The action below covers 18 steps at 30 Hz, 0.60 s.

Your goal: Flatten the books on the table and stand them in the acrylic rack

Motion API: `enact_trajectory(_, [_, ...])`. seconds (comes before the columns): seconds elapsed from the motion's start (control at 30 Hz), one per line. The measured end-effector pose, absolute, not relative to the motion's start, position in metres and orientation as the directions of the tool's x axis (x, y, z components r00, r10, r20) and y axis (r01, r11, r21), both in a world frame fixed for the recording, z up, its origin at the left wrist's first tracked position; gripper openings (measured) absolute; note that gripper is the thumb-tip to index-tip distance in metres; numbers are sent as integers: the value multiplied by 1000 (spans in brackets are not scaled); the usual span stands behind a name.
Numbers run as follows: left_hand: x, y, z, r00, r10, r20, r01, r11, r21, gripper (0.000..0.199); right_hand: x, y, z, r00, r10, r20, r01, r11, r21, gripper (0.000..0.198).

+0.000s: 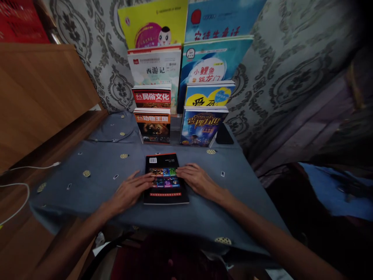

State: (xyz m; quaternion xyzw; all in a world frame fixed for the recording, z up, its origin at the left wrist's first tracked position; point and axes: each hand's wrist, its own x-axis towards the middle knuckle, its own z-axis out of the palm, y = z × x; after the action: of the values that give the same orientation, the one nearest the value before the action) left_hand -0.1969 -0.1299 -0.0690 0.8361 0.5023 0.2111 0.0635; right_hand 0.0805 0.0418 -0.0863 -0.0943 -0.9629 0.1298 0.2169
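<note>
A black book (163,190) lies flat on the table with a barcode and rows of small colour pictures facing up, which looks like its back cover. My left hand (132,190) rests at its left edge, fingertips reaching over the cover. From the right, my right hand (198,179) touches the opposite edge, its fingertips on the cover near the pictures. Both hands have their fingers stretched out and neither grips the book. Just beyond it stand two columns of upright books, with a lion-cover book (154,126) front left and a blue book (202,126) front right.
A grey-blue cloth (101,171) with pineapple prints covers the table. Behind the front books are a red book (153,97), a white book (157,70) and a teal book (215,58). A dark flat object (224,134) lies at right. A white cable (37,167) runs at left beside a wooden cabinet (43,93).
</note>
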Motion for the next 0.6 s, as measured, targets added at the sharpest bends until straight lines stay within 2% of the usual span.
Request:
enact_trajectory(0.13, [-197,-137,-73,432,882,190,819,-472,326,41,85,33,-79,-931,208,299,131,958,-256,40])
enact_trajectory(0.27, [-203,-133,-60,409,908,86,836,-411,364,50,77,27,-69,-940,243,241,181,951,-252,38])
enact_trajectory(0.47, [-214,-102,-67,231,957,176,892,-280,356,40,47,13,-70,-931,270,245,209,946,-249,31])
enact_trajectory(0.6, [-217,-80,-74,211,944,254,882,-295,367,37,38,10,-72,-923,272,273,198,943,-267,33])
